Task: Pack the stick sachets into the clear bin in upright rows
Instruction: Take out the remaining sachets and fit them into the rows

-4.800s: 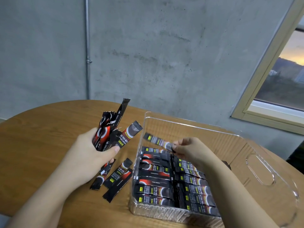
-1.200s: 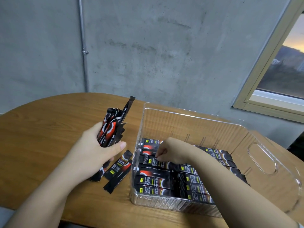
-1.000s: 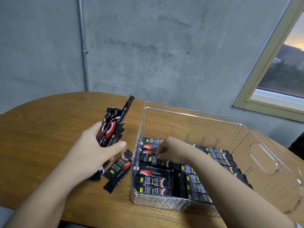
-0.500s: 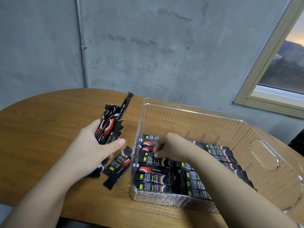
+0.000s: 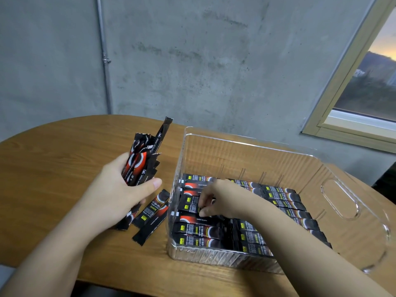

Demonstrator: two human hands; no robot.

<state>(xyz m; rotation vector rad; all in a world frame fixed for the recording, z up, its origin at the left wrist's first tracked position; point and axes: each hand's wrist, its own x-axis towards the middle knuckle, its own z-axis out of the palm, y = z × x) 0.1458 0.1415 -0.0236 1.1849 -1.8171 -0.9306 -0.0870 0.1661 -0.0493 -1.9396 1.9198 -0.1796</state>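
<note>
My right hand [image 5: 211, 202] has slid toward the clear bin's [image 5: 334, 168] near-left side since a moment ago, fingers [image 5: 202, 213] curled, pinching a flat-lying sachet [image 5: 192, 205]. Three loose sachets [image 5: 153, 213] lie on the surface [image 5: 53, 168] left of the bin. My left hand [image 5: 116, 195] grips an upright black-and-red bundle [image 5: 143, 159].
</note>
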